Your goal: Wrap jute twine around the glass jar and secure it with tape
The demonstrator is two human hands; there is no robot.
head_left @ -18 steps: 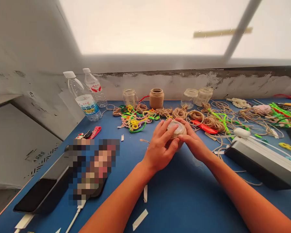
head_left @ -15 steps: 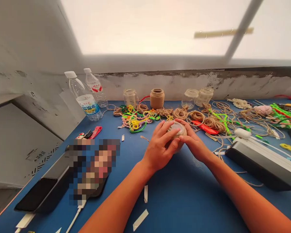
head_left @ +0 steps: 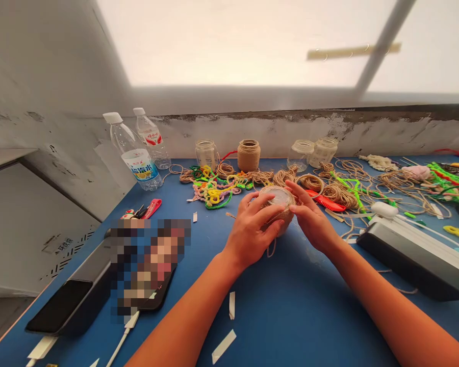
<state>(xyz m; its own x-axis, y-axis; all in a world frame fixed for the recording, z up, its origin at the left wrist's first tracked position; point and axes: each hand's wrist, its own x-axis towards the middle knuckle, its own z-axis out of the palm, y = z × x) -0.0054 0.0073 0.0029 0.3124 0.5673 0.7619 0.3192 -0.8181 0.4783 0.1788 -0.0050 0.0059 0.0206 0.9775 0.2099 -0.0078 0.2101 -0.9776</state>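
A twine-wrapped jar (head_left: 286, 220) is held above the blue table in front of me, with its clear, round glass face (head_left: 279, 195) turned up. My left hand (head_left: 248, 229) grips it, fingers lying over the top and the thumb on the near side. A short loop of twine (head_left: 271, 248) hangs below that hand. At the jar's right side is my right hand (head_left: 313, 221), its fingers stretched and apart, the thumb tip by the upper edge. Whether its far fingers touch the twine is hidden.
Glass jars (head_left: 300, 155) and a twine-covered jar (head_left: 248, 156) line the back wall. Twine coils (head_left: 338, 194), coloured cords (head_left: 214, 192) and a red tool (head_left: 327, 201) lie before them. Bottles (head_left: 141, 168) and phones (head_left: 59, 305) are left; a black-and-white box (head_left: 413, 260) is right.
My right hand's fingers have lifted and spread away from the jar's top edge. A twine loop now shows under the jar. The left hand keeps its grip.
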